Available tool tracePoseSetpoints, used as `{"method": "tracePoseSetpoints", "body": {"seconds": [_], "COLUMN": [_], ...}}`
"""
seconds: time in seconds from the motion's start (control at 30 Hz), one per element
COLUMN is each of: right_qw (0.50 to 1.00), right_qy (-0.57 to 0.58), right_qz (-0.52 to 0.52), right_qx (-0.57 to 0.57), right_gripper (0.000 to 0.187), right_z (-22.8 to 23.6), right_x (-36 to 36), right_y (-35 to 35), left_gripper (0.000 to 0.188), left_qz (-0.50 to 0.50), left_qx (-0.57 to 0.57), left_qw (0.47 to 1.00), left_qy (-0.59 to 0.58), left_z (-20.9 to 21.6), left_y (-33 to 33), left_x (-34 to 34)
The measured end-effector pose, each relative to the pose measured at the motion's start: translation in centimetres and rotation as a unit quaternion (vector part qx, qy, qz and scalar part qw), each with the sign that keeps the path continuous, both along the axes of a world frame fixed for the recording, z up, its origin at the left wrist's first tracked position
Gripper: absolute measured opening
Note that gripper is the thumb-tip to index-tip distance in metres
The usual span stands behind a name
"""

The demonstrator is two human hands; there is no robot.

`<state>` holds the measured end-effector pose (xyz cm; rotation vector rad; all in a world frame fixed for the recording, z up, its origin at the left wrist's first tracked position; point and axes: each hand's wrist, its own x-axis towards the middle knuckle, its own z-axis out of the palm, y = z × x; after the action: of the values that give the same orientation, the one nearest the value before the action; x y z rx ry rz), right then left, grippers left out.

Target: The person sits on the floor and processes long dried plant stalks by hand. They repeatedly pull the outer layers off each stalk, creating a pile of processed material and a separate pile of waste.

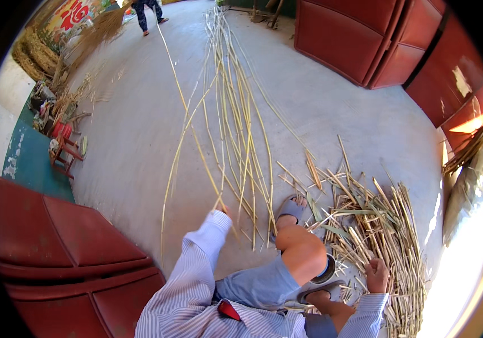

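Glossy maroon panelled doors stand beyond and to the right of the left fingers; a matching maroon panelled leaf is to their lower left. Farther left are a small red wooden stool and a teal-and-white painted wall. Someone in dark patterned trousers stands well beyond. A pale, bulging sack is right of the right fingers.

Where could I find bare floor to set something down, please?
Bare floor lies left of the long stalks, toward the small red stool, and right of them, up to the red doors at upper right. It is crowded around the right hand, where cut stalks are heaped.
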<state>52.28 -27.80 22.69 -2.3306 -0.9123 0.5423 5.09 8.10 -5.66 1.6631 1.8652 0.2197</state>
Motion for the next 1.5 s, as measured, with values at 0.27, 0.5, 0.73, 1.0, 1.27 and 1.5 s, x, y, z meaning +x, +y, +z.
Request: {"method": "tracePoseSetpoints", "body": {"seconds": [0.27,0.5,0.73,1.0,1.27,1.5], "right_qw": [1.000,1.000,1.000,1.000,0.999,0.998], "right_qy": [0.002,0.000,0.004,-0.021,-0.042,-0.031], "right_qz": [-0.006,0.005,0.026,0.016,0.023,0.050], "right_qx": [0.030,0.007,-0.004,-0.014,-0.006,0.032], "right_gripper": [0.016,0.018,0.022,0.022,0.023,0.024], "right_z": [1.5,1.2,1.7,2.0,3.1,2.3], "right_x": [-0.7,-1.4,-1.6,-1.2,-1.4,-2.2], "right_y": [-0.1,0.7,1.6,0.7,0.7,1.2], "left_gripper": [0.016,0.021,0.016,0.014,0.017,0.026], "left_qz": [0.348,0.422,0.634,0.348,0.587,0.554], "left_qx": [-0.209,-0.326,-0.210,-0.278,-0.292,-0.132], "left_qw": [0.814,0.640,0.578,0.736,0.609,0.613], "left_qy": [-0.414,-0.553,-0.469,-0.509,-0.446,-0.548], "left_z": [-6.7,-8.7,-8.9,-10.3,-13.3,-11.2], "left_y": [0.9,-8.5,1.8,2.9,-7.5,11.0], "left_x": [-6.1,-1.6,-1.4,-2.8,3.6,-7.3]}}
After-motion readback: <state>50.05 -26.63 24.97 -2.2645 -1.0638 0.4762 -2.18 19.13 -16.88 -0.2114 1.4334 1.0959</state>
